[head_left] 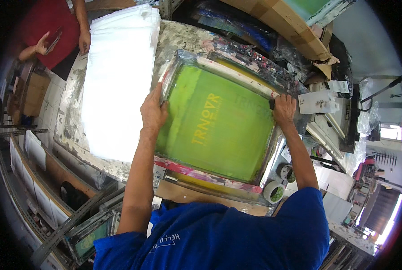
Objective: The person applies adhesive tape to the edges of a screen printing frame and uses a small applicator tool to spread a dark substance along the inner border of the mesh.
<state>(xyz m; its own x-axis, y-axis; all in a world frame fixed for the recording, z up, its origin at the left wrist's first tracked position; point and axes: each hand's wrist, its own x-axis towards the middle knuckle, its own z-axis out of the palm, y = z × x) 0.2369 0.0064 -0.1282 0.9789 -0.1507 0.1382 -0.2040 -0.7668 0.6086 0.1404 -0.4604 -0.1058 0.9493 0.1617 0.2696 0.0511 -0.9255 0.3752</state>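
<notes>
Frame: we see a screen-printing frame (219,123) with green mesh filling the centre of the picture, lying on a paint-stained table (183,38); lettering shows on the mesh, which we leave unread.
Left hand: our left hand (153,110) sits at the frame's left edge, centre-left of the picture, fingers curled over the rail and pressed against it.
Right hand: our right hand (284,109) is at the frame's right edge, centre-right, fingers wrapped around a dark handle or bar; we cannot tell exactly what that piece is.
Sheets: a tall stack of white sheets (120,76) lies just beside the frame, upper left of the picture.
Other person: someone in a red top (48,27) stands at the upper-left corner, a hand resting on the far end of the stack.
Lower right: rolls of tape (274,191) sit just below the frame's lower right corner.
Risk, shift: we judge that uneven pull between the two hands could skew the frame and smear or misalign the print.
Risk, ink: wet ink on the rails could foul our fingers and then mark the white sheets, which lie so close.
Risk, slip: a slick rail could let the left grip slide.
</notes>
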